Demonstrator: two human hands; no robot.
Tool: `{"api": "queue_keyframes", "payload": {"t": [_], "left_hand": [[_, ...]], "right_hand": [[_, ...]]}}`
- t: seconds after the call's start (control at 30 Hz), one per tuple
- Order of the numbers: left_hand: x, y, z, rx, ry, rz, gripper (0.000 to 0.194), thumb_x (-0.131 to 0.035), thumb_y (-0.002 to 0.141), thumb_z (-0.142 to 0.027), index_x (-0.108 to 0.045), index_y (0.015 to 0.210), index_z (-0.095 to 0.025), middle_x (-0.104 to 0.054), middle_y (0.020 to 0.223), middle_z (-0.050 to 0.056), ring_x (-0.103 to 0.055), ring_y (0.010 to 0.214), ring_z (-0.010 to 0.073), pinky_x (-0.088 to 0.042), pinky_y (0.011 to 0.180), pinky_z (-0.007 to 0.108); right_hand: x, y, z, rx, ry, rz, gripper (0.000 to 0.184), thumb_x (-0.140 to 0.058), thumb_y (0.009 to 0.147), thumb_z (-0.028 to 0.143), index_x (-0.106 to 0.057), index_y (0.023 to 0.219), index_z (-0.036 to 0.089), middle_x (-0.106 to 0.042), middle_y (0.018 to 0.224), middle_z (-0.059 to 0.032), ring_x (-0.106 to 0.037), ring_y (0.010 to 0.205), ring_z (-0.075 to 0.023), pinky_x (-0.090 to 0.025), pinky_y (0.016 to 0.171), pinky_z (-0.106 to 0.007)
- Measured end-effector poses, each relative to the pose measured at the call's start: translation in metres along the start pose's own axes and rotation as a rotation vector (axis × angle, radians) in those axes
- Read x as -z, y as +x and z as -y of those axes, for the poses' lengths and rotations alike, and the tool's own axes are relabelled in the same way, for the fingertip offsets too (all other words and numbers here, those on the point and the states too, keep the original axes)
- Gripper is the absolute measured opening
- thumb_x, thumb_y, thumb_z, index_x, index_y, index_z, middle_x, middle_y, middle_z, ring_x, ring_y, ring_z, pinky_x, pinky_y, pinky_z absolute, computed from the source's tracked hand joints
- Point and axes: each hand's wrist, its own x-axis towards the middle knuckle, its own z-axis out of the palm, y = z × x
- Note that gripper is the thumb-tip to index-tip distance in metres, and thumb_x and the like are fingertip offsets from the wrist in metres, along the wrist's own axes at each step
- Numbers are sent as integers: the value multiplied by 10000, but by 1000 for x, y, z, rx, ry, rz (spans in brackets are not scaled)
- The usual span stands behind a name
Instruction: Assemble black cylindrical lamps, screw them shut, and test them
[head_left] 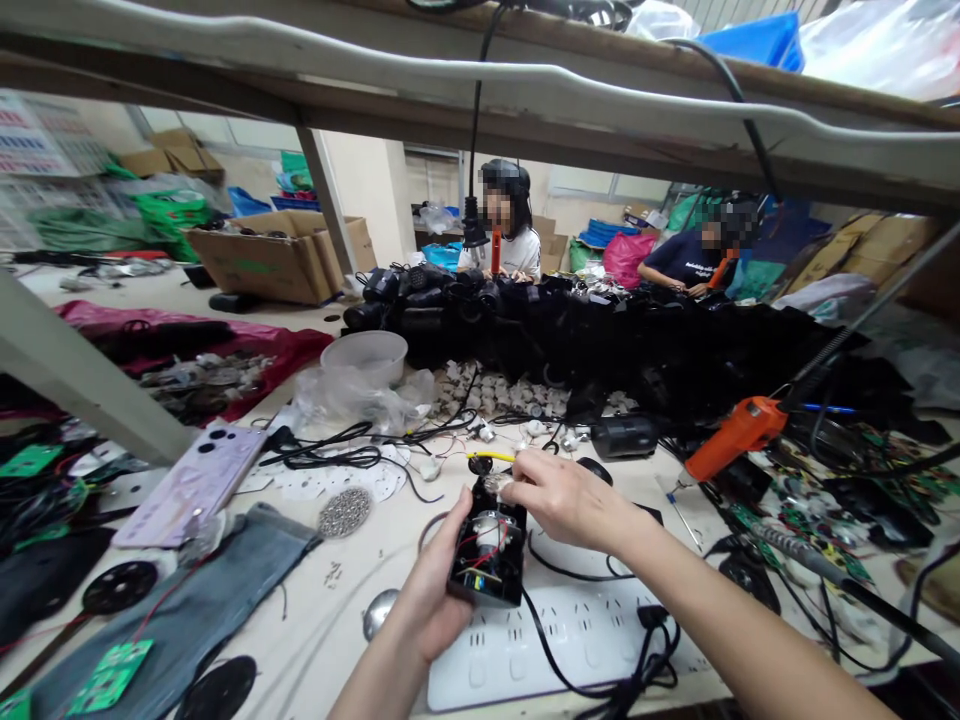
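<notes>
My left hand (439,580) is wrapped round the lower left side of a black plastic housing (511,570), its open side facing up. Inside it sit a silvery motor (491,528) and red wires. At the housing's far end my right hand (551,490) pinches, its fingertips over something small and pale that I cannot make out. A yellow strip (491,457) shows just beyond those fingertips. A black cable runs from the housing down across a white power strip (480,680) beneath it.
An orange electric screwdriver (735,440) hangs at the right. A pile of small screws (345,513), a phone (191,485) and a grey cloth (217,600) lie left. Black housings (540,330) heap up behind small white parts (510,390). Two people sit across the bench.
</notes>
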Motion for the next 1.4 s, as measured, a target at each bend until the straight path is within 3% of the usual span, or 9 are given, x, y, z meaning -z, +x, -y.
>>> {"api": "queue_keyframes", "payload": {"t": [0.1, 0.2, 0.43, 0.63, 0.77, 1.0, 1.2, 1.4], "left_hand": [[1, 0, -4, 3, -9, -12, 417, -543, 886, -492, -628, 1101, -145, -732, 912, 122, -705, 836, 288, -570, 733, 400], [0, 1, -4, -10, -11, -43, 360, -561, 892, -433, -631, 1093, -143, -733, 887, 108, -705, 787, 262, -572, 714, 383], [1, 1, 2, -36, -25, -36, 346, -593, 883, -414, -633, 1052, -115, -730, 849, 101, -699, 750, 233, -572, 700, 343], [5, 2, 1, -26, -18, -26, 368, -561, 897, -440, -637, 1038, -109, -728, 822, 108, -701, 717, 231, -576, 680, 356], [8, 1, 0, 17, -47, -10, 357, -558, 900, -437, -645, 959, -95, -722, 772, 115, -703, 721, 240, -578, 690, 367], [9, 0, 0, 25, -81, 23, 336, -591, 885, -422, -649, 912, -92, -717, 721, 106, -704, 721, 240, -576, 712, 370], [10, 0, -3, 17, -83, 69, 357, -550, 903, -435, -649, 870, -94, -720, 721, 118, -697, 639, 230, -570, 604, 337], [11, -6, -5, 63, -97, 129, 416, -542, 895, -475, -658, 878, -76, -714, 707, 139, -696, 620, 245, -559, 553, 328]], "right_hand": [[1, -4, 2, -11, 32, 10, 293, -446, 867, -7, -639, 984, 180, -537, 824, -38, -462, 721, -160, -356, 589, -246], [1, -2, 3, 26, -8, -74, 259, -436, 921, 33, -642, 1012, 163, -534, 791, -36, -449, 713, -163, -368, 637, -269], [-5, 9, 6, 56, -42, -168, 225, -434, 973, 114, -651, 943, 162, -543, 767, -31, -439, 689, -162, -343, 641, -295], [-3, 8, 9, -15, -53, -25, 194, -508, 954, 164, -645, 1076, 227, -507, 841, -46, -442, 782, -194, -320, 636, -294], [-5, 3, 9, -34, -37, -12, 222, -500, 954, 155, -650, 1094, 241, -512, 896, -60, -453, 837, -200, -360, 679, -294], [-6, -1, 9, -5, -26, 40, 325, -501, 912, 69, -652, 1130, 257, -506, 1307, -113, -475, 1040, -240, -437, 858, -389], [0, 0, 8, -26, 7, 134, 252, -543, 887, 70, -693, 1003, 236, -487, 1354, -94, -472, 1105, -251, -463, 891, -405], [0, -9, 6, -10, 25, 75, 310, -534, 876, 46, -677, 1062, 248, -500, 1341, -97, -481, 1095, -246, -461, 910, -420]]}}
